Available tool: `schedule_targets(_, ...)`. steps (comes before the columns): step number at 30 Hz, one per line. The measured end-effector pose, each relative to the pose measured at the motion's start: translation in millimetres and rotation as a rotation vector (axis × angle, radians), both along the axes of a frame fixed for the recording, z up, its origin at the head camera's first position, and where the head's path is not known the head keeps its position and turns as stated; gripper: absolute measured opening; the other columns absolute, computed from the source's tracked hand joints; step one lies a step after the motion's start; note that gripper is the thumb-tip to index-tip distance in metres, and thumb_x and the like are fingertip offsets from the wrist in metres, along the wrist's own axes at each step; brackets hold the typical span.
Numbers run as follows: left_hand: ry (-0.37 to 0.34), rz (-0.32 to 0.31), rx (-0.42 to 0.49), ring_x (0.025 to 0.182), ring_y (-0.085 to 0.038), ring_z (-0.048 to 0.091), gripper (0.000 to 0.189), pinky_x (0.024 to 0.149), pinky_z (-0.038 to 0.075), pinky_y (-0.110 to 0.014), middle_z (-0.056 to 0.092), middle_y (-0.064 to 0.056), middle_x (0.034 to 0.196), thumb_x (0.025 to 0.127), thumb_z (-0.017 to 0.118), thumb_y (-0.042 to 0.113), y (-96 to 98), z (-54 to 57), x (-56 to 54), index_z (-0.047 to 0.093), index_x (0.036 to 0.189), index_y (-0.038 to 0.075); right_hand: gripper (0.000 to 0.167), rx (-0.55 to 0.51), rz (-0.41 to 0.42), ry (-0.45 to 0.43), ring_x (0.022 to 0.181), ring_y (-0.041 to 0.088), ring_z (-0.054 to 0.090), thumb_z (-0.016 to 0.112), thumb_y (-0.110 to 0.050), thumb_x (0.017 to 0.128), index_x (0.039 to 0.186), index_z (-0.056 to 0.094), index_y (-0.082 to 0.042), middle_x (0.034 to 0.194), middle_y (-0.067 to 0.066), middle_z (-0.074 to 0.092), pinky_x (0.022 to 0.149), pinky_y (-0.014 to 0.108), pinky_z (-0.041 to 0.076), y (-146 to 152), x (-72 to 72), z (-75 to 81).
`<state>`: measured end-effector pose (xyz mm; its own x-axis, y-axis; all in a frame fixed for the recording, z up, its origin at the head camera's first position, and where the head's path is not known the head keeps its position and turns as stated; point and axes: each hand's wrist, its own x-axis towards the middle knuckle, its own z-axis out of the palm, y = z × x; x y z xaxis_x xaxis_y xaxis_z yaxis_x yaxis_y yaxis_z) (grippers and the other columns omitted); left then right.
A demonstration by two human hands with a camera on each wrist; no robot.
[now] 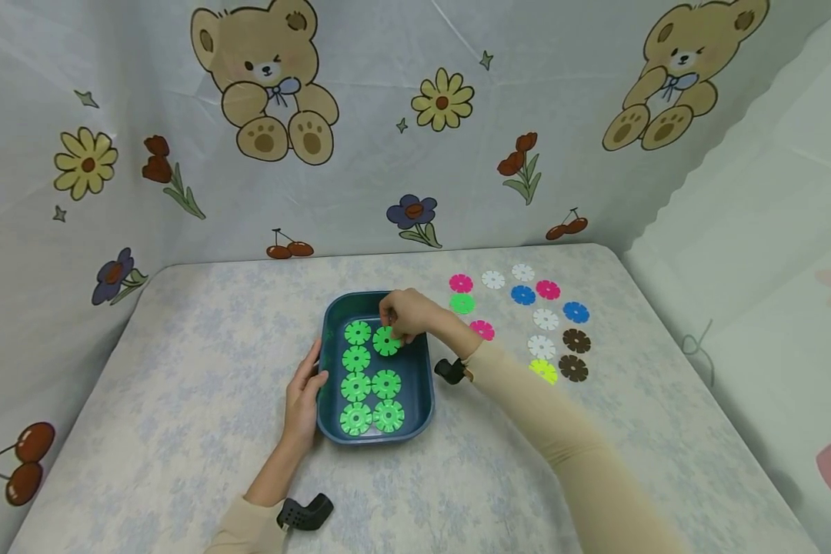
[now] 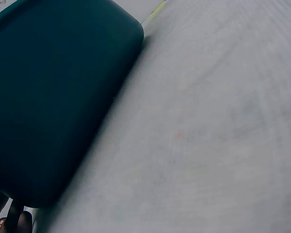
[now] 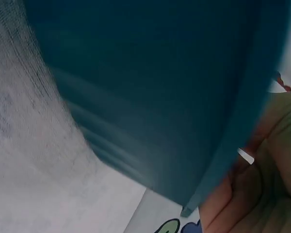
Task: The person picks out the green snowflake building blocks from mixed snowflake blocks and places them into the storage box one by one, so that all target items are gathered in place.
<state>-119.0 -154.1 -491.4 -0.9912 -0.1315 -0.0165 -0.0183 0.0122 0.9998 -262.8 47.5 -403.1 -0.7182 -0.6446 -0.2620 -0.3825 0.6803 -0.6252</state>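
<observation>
A dark teal tray [image 1: 325, 419] holds several flat green notched discs [image 1: 356, 386] in two columns. My left hand [image 1: 302, 400] grips the tray's left side, thumb over the rim. In the left wrist view the tray's outer wall [image 2: 58, 87] fills the upper left, with fingertips [image 2: 14, 218] at its lower corner. My right hand [image 1: 412, 314] reaches over the tray's far right part, its curled fingers pinching a green disc [image 1: 385, 342] at the top of the right column. The right wrist view shows my curled fingers [image 3: 276, 160] beyond the tray wall [image 3: 136, 97]; the disc is hidden there.
Right of the tray lie loose discs: pink [image 1: 461, 283], green [image 1: 462, 304], white [image 1: 545, 319], blue [image 1: 576, 312], brown [image 1: 573, 368] and yellow [image 1: 543, 372]. A patterned cloth [image 1: 360, 185] hangs behind the table [image 1: 201, 385].
</observation>
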Motion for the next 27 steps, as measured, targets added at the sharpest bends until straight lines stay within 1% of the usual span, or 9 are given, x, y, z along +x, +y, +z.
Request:
schedule_targets(6, 0.018, 0.004, -0.004, 0.124, -0.016, 0.039, 0.052, 0.096, 0.032, -0.014, 0.032, 0.001, 0.158, 0.103, 0.039, 0.009, -0.9, -1.4, -0.1, 0.035, 0.153, 0.022, 0.007, 0.108, 0.012, 0.021, 0.055, 0.02, 0.065, 0.068, 0.006, 0.084, 0.088, 0.065, 0.0, 0.067, 0.009, 0.061, 0.051, 0.026, 0.052, -11.1, 4.8, -5.7)
schedule_targets(11, 0.014, 0.002, -0.008, 0.125, -0.014, 0.039, 0.052, 0.097, 0.032, -0.015, 0.031, 0.002, 0.159, 0.103, 0.039, 0.009, -1.3, -2.1, 0.9, 0.035, 0.153, 0.023, 0.008, 0.184, 0.007, 0.064, 0.053, 0.019, 0.063, 0.069, 0.006, 0.083, 0.084, 0.065, -0.001, 0.068, 0.006, 0.06, 0.049, 0.023, 0.047, -15.2, 6.7, -8.9)
schedule_targets(16, 0.01, 0.0, -0.006, 0.124, -0.014, 0.04, 0.052, 0.096, 0.032, -0.015, 0.031, 0.003, 0.159, 0.103, 0.039, 0.01, -0.7, -2.8, 1.3, 0.035, 0.153, 0.024, 0.012, 0.256, 0.014, 0.119, 0.05, 0.015, 0.058, 0.069, 0.004, 0.082, 0.081, 0.064, -0.006, 0.062, 0.003, 0.058, 0.049, 0.024, 0.043, -17.5, 9.2, -10.8)
schedule_targets(21, 0.011, -0.002, -0.009, 0.126, -0.014, 0.039, 0.052, 0.097, 0.031, -0.014, 0.031, 0.005, 0.159, 0.103, 0.039, 0.011, -0.3, -1.5, 0.7, 0.035, 0.153, 0.024, 0.009, 0.308, 0.019, 0.18, 0.048, 0.011, 0.051, 0.07, 0.001, 0.084, 0.084, 0.067, -0.008, 0.058, -0.001, 0.056, 0.049, 0.024, 0.038, -19.1, 12.3, -11.6)
schedule_targets(27, 0.01, -0.004, 0.001, 0.126, -0.016, 0.039, 0.052, 0.097, 0.031, -0.014, 0.031, 0.004, 0.159, 0.103, 0.039, 0.01, -0.4, -1.3, 0.5, 0.035, 0.153, 0.024, 0.009, 0.338, 0.019, 0.222, 0.05, 0.011, 0.05, 0.071, -0.002, 0.084, 0.083, 0.067, -0.011, 0.061, -0.002, 0.054, 0.049, 0.024, 0.037, -20.6, 15.5, -11.9)
